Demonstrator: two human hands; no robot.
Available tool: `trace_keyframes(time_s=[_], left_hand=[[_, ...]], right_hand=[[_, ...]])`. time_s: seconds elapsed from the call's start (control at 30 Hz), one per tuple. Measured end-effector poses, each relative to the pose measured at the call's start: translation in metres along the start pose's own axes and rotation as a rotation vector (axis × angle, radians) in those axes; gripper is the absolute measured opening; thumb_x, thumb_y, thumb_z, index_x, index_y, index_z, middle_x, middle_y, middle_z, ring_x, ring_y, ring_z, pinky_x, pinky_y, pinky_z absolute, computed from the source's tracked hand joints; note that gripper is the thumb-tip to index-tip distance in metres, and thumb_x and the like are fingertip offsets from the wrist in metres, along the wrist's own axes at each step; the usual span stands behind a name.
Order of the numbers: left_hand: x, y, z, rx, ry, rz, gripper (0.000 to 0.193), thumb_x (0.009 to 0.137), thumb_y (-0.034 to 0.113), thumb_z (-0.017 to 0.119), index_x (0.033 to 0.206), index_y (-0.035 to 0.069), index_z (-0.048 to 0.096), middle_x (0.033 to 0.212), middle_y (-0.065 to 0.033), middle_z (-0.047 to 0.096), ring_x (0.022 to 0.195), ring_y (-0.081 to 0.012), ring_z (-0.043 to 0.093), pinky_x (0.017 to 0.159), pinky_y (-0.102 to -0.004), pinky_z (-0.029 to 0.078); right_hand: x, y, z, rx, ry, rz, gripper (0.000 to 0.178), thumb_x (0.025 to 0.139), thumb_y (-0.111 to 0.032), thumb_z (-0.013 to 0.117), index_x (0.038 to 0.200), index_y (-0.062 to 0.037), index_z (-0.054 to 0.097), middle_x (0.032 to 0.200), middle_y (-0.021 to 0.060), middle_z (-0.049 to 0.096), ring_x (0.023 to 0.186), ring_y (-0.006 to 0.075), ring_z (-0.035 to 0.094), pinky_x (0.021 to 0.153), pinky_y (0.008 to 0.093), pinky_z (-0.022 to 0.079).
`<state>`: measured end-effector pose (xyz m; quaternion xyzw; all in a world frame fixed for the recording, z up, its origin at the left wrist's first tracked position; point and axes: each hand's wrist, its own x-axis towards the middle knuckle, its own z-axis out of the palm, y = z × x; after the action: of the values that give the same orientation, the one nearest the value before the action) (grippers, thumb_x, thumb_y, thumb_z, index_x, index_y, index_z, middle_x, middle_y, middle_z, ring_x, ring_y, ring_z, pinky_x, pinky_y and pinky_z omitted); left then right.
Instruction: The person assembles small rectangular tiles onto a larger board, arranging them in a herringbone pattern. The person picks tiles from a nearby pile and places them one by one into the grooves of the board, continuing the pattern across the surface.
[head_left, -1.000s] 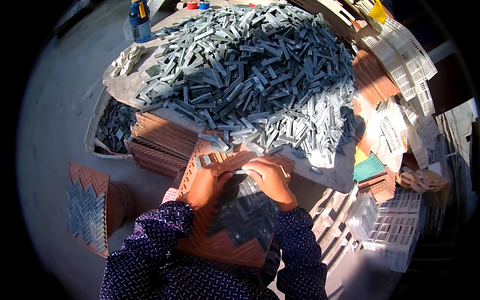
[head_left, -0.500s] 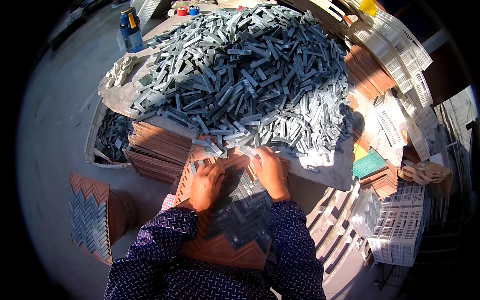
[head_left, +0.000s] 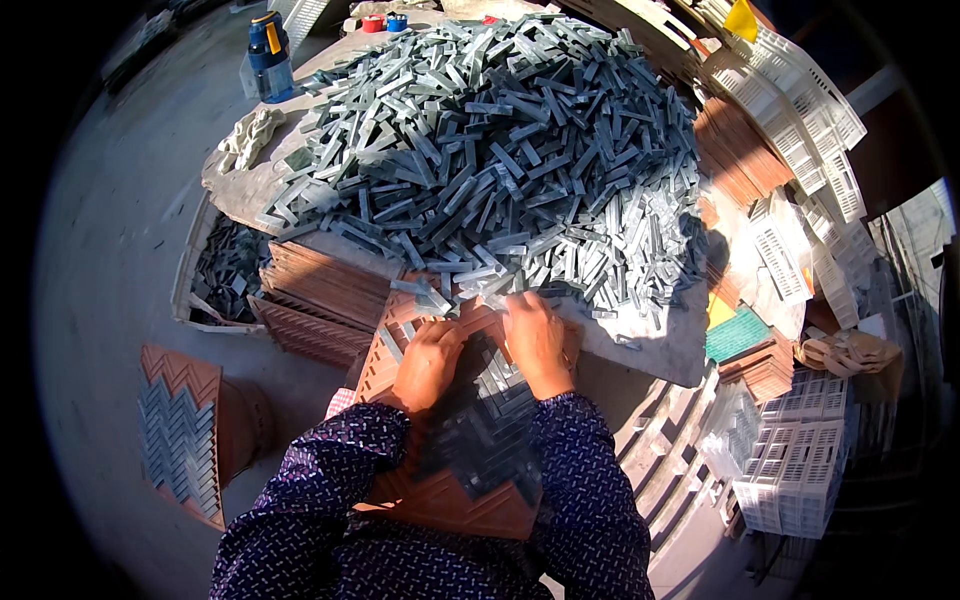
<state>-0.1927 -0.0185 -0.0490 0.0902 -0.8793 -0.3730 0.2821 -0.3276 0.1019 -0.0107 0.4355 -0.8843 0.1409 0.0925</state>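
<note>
A terracotta-coloured tray (head_left: 455,512) with herringbone grooves lies in front of me, tilted. Dark grey stone strips (head_left: 475,430) fill its middle in a zigzag pattern. Over its upper left part my left hand (head_left: 428,368) is closed, fingers bent down; whatever they pinch is hidden. My right hand (head_left: 538,345) is at the tray's upper right, thumb and fingers closed on a pale stone strip (head_left: 494,299) that glares in the sun. A few loose strips (head_left: 428,294) lie across the tray's top edge, just beyond my left fingertips.
A large heap of stone strips (head_left: 500,150) covers the table (head_left: 650,345). Stacked trays (head_left: 325,285) stand at left, above a filled tray (head_left: 180,430). A crate of dark pieces (head_left: 225,270), a bottle (head_left: 268,60), a glove (head_left: 250,138) and white crates (head_left: 795,470) stand around.
My left hand has moved right and slightly up, closer to my right hand. My right hand has shifted a little, its fingers still at the tray's upper edge.
</note>
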Motion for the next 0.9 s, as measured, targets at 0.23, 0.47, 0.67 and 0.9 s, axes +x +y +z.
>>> trace_keyframes(time_s=[0.23, 0.47, 0.67, 0.9], left_hand=[[-0.009, 0.011, -0.018, 0.123, -0.049, 0.051, 0.017, 0.076, 0.002, 0.062, 0.093, 0.002, 0.064, 0.095, -0.0119, 0.062, 0.088, -0.0319, 0.058, 0.075, -0.0391, 0.05], [-0.007, 0.005, -0.011, -0.046, -0.091, -0.075, 0.019, 0.075, 0.0, 0.066, 0.094, 0.001, 0.064, 0.095, -0.0159, 0.061, 0.089, -0.0367, 0.059, 0.077, -0.0418, 0.049], [-0.004, 0.006, -0.013, -0.016, -0.108, -0.025, 0.02, 0.078, 0.002, 0.061, 0.098, -0.001, 0.063, 0.096, -0.0175, 0.062, 0.089, -0.0368, 0.06, 0.079, -0.0412, 0.05], [-0.002, -0.001, -0.011, -0.053, -0.141, -0.047, 0.022, 0.077, 0.001, 0.065, 0.098, 0.002, 0.063, 0.096, -0.0174, 0.062, 0.089, -0.038, 0.06, 0.077, -0.0413, 0.05]], right_hand=[[0.002, 0.01, 0.008, 0.058, 0.048, -0.022, 0.007, 0.077, -0.01, 0.062, 0.079, -0.0037, 0.059, 0.076, 0.0141, 0.06, 0.073, 0.0336, 0.061, 0.064, 0.043, 0.05], [-0.001, 0.025, -0.006, 0.651, -0.341, 0.3, 0.022, 0.082, -0.008, 0.063, 0.102, -0.0005, 0.063, 0.092, 0.0165, 0.069, 0.084, 0.024, 0.067, 0.074, 0.0319, 0.051], [0.001, 0.017, -0.016, 0.324, -0.524, 0.177, 0.027, 0.078, -0.006, 0.065, 0.105, -0.0035, 0.062, 0.094, 0.0164, 0.067, 0.084, 0.0335, 0.065, 0.076, 0.0372, 0.05], [0.004, 0.013, -0.014, 0.462, -0.38, -0.025, 0.025, 0.078, -0.004, 0.063, 0.103, -0.0046, 0.064, 0.103, 0.0176, 0.063, 0.094, 0.0358, 0.06, 0.081, 0.0411, 0.048]])
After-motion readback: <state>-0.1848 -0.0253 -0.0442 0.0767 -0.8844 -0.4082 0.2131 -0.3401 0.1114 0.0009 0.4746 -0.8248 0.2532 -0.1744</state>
